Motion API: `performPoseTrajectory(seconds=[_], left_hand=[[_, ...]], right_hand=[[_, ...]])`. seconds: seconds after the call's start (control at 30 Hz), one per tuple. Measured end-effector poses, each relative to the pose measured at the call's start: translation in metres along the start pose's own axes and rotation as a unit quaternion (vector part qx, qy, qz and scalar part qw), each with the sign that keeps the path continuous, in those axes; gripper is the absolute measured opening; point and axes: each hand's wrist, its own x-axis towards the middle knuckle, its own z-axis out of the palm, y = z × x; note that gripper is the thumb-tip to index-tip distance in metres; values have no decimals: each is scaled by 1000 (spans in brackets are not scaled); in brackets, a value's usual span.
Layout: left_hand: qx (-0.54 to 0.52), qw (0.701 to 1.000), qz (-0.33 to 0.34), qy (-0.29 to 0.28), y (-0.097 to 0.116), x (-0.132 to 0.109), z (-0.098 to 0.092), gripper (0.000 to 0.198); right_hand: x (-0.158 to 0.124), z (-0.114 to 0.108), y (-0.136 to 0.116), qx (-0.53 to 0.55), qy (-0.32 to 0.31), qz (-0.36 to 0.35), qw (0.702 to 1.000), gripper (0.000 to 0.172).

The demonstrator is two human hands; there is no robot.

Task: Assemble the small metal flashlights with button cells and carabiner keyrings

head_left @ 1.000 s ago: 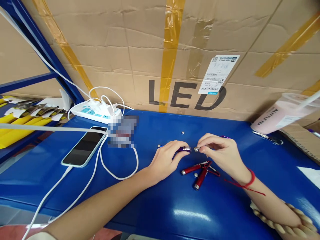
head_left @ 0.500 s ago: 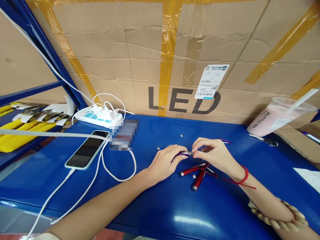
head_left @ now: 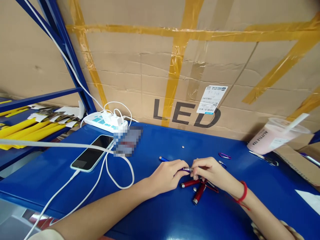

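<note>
My left hand (head_left: 167, 175) grips a slim purple keychain flashlight (head_left: 185, 169) with a white label, held level just above the table. The fingertips of my right hand (head_left: 211, 170) pinch its right end, and they cover most of that end. Just below my hands lie two red keychain flashlights (head_left: 199, 195) with clips, and a small silver button cell (head_left: 194, 189) rests between them. A blue tube end (head_left: 163, 159) sticks out behind my left hand. Beyond my right hand are a purple carabiner (head_left: 224, 155) and a small blue clip (head_left: 222, 164). Another silver disc (head_left: 183, 147) lies farther back.
On the blue table (head_left: 150, 216) a phone (head_left: 91, 155) charges beside a white power strip (head_left: 100, 122), with loose cables (head_left: 110, 175) on the left. A large LED carton (head_left: 140, 83) stands behind. At right are a tilted pink drink cup (head_left: 267, 136) and a cardboard piece (head_left: 295, 163).
The camera view has tilted up, so everything sits lower in the picture. Both hands stay together on the purple flashlight, with the right fingers slightly shifted at its end.
</note>
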Motion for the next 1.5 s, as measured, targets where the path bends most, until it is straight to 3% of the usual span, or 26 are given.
performPoseTrajectory(seconds=[0.13,0.33,0.5,0.67,0.8,1.07,1.27,1.4,1.5], left_hand=[[59,998,13,-10,-3,-2,1,19],[101,995,25,6,-1,-3,1,20],[50,998,-3,45,3,-2,1,17],[0,997,-58,52,7,1,-1,13],[-19,997,-57,56,8,2,-3,17],[-21,995,-87,47,7,7,-3,19],[-53,986,-128,94,1,9,-3,18],[-10,986,-125,111,-5,12,-13,18],[5,987,-120,111,-8,14,-16,18]], right_hand=[[0,2,-2,-80,-14,-70,994,42],[-2,4,-5,-127,-20,-81,988,50],[-1,6,-7,-105,1,-59,993,51],[1,10,-3,-95,24,-28,995,47],[-1,9,0,-92,27,-22,995,46],[-1,9,2,-225,37,-16,973,41],[1,7,7,-292,147,-94,940,32],[-2,7,8,-319,230,-152,907,32],[-3,10,7,-356,256,-188,879,28]])
